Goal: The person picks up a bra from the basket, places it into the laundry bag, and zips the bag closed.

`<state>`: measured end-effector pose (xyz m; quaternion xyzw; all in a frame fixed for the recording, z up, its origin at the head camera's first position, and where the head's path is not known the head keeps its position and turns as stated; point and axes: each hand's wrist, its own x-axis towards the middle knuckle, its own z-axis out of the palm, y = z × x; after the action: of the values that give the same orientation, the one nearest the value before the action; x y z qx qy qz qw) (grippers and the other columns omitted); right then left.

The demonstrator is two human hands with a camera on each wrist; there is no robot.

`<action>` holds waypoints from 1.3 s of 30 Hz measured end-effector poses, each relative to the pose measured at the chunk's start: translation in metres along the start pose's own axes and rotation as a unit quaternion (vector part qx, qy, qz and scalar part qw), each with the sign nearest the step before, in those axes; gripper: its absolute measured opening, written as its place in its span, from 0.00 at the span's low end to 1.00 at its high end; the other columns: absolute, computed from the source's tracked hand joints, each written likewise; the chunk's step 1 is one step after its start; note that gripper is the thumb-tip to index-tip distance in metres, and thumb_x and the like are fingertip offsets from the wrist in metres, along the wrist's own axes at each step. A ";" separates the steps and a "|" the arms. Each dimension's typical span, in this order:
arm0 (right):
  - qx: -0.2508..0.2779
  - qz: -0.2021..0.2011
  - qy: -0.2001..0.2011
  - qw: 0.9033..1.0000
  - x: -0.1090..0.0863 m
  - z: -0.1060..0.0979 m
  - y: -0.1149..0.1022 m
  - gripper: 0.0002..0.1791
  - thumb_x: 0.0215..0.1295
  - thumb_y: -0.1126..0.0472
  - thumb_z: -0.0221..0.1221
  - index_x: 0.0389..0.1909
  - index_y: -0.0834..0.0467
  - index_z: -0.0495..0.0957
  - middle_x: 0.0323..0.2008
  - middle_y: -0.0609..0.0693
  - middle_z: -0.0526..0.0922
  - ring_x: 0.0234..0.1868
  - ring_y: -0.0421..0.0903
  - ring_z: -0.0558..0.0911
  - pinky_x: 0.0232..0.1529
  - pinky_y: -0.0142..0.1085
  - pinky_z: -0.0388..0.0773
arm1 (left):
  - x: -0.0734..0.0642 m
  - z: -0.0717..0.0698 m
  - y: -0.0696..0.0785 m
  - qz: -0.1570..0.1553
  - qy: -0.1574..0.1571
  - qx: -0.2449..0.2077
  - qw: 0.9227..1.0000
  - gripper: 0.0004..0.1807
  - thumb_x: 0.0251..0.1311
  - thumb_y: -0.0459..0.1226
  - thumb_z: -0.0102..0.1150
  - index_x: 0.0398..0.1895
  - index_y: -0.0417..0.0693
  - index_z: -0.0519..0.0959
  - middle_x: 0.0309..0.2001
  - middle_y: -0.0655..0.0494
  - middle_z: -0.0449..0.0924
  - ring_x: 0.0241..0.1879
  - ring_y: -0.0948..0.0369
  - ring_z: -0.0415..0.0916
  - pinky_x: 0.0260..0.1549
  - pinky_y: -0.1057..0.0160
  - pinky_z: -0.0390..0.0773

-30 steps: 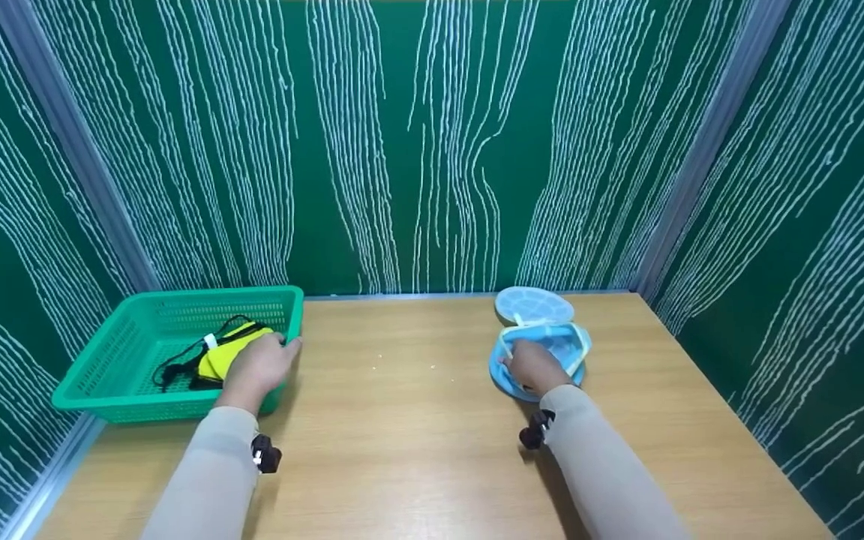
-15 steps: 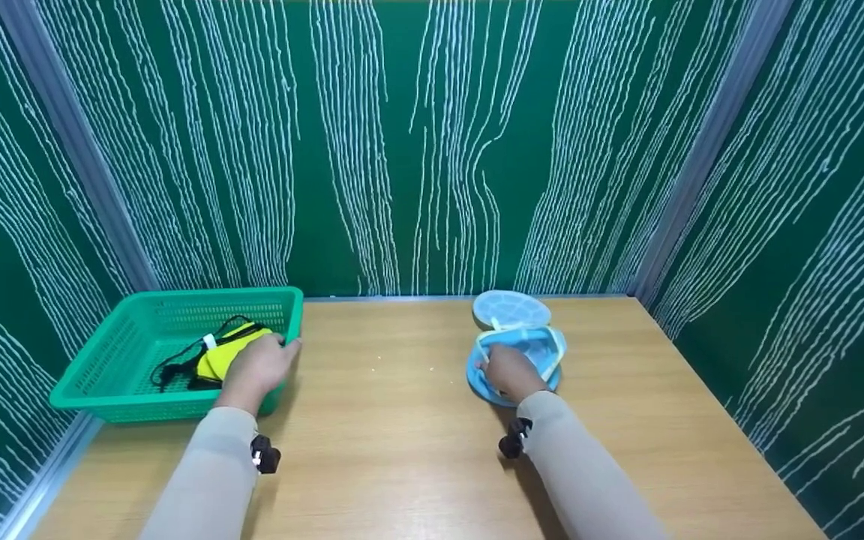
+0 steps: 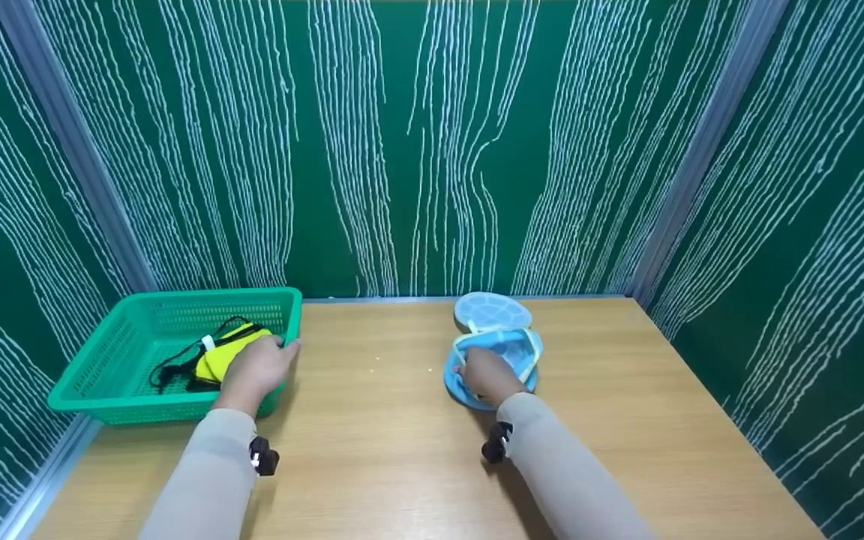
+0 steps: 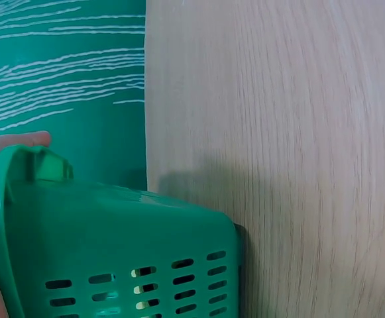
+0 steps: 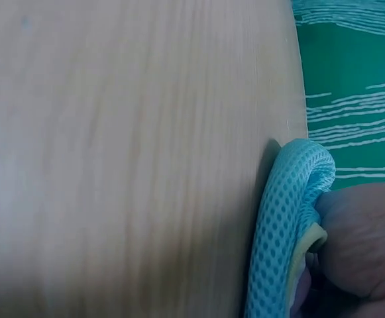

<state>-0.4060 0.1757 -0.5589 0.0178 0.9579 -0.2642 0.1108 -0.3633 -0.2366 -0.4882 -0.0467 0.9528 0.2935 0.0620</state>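
Observation:
In the head view, my left hand grips the near right rim of a green plastic basket, and the thumb lies along the rim's outside. A bright yellow item with black cords and a white tag lies inside, partly covered by this hand. On the right, my right hand holds a blue mesh pouch with yellow trim, its fingers reaching past the trim into the opening. Most of those fingers are hidden. The pouch's oval, cell-patterned lid is folded back behind it.
Both things stand on a wooden table. Green walls with white wavy lines rise along its back and sides. Small white specks dot the wood between the basket and the pouch.
My right hand and the blue pouch with its lid have slid left across the table. My left hand and the basket have stayed almost where they were.

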 end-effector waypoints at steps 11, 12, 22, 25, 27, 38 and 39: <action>0.033 -0.003 -0.002 0.999 -0.012 0.007 -0.016 0.11 0.90 0.50 0.58 0.56 0.53 0.82 0.37 0.51 0.79 0.37 0.50 0.81 0.40 0.41 0.79 | 0.000 0.000 -0.001 -0.007 0.004 -0.006 1.000 0.42 0.90 0.63 0.42 0.83 0.36 0.71 0.62 0.39 0.81 0.52 0.46 0.80 0.55 0.47 0.79; 0.032 -0.005 -0.001 0.999 -0.012 0.008 -0.018 0.10 0.90 0.51 0.58 0.55 0.53 0.82 0.37 0.51 0.80 0.37 0.49 0.81 0.41 0.41 0.79 | 0.000 0.000 -0.001 -0.009 0.003 -0.007 1.000 0.42 0.89 0.63 0.42 0.83 0.36 0.71 0.63 0.39 0.81 0.52 0.46 0.80 0.55 0.47 0.79; -0.045 -0.002 0.003 0.999 -0.013 0.020 -0.038 0.17 0.90 0.47 0.58 0.39 0.53 0.79 0.30 0.48 0.75 0.33 0.48 0.80 0.36 0.40 0.76 | -0.001 0.000 -0.001 0.002 0.006 -0.002 1.000 0.42 0.89 0.63 0.43 0.82 0.36 0.73 0.57 0.40 0.82 0.49 0.48 0.81 0.55 0.46 0.80; -0.060 -0.002 0.004 0.998 -0.017 0.022 -0.043 0.19 0.91 0.47 0.57 0.36 0.53 0.79 0.28 0.47 0.74 0.30 0.46 0.79 0.33 0.38 0.75 | -0.002 0.000 -0.001 0.000 0.003 -0.006 1.000 0.43 0.89 0.63 0.43 0.83 0.36 0.71 0.60 0.39 0.82 0.52 0.47 0.81 0.59 0.44 0.80; -0.054 -0.006 0.002 0.998 -0.019 0.024 -0.046 0.19 0.91 0.49 0.56 0.36 0.53 0.80 0.28 0.47 0.73 0.30 0.46 0.78 0.32 0.38 0.74 | -0.002 0.000 -0.002 -0.001 0.002 -0.004 1.000 0.44 0.89 0.63 0.42 0.85 0.35 0.69 0.65 0.39 0.81 0.55 0.46 0.80 0.62 0.42 0.79; -0.021 0.006 -0.017 1.000 -0.039 0.028 -0.071 0.18 0.90 0.47 0.58 0.40 0.54 0.82 0.29 0.49 0.74 0.30 0.48 0.77 0.38 0.40 0.75 | 0.001 0.000 -0.001 -0.007 -0.005 -0.017 1.000 0.44 0.89 0.64 0.43 0.85 0.35 0.68 0.65 0.38 0.80 0.56 0.45 0.80 0.59 0.44 0.80; -0.019 0.008 -0.019 1.000 -0.039 0.029 -0.072 0.17 0.90 0.47 0.58 0.41 0.54 0.82 0.29 0.49 0.74 0.30 0.48 0.78 0.38 0.40 0.76 | 0.001 0.000 0.000 -0.007 -0.005 -0.018 1.000 0.45 0.89 0.64 0.42 0.86 0.36 0.68 0.67 0.38 0.80 0.57 0.45 0.80 0.60 0.43 0.80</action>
<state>-0.3688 0.1000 -0.5378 0.0180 0.9604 -0.2449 0.1319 -0.3638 -0.2372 -0.4883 -0.0525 0.9467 0.3104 0.0682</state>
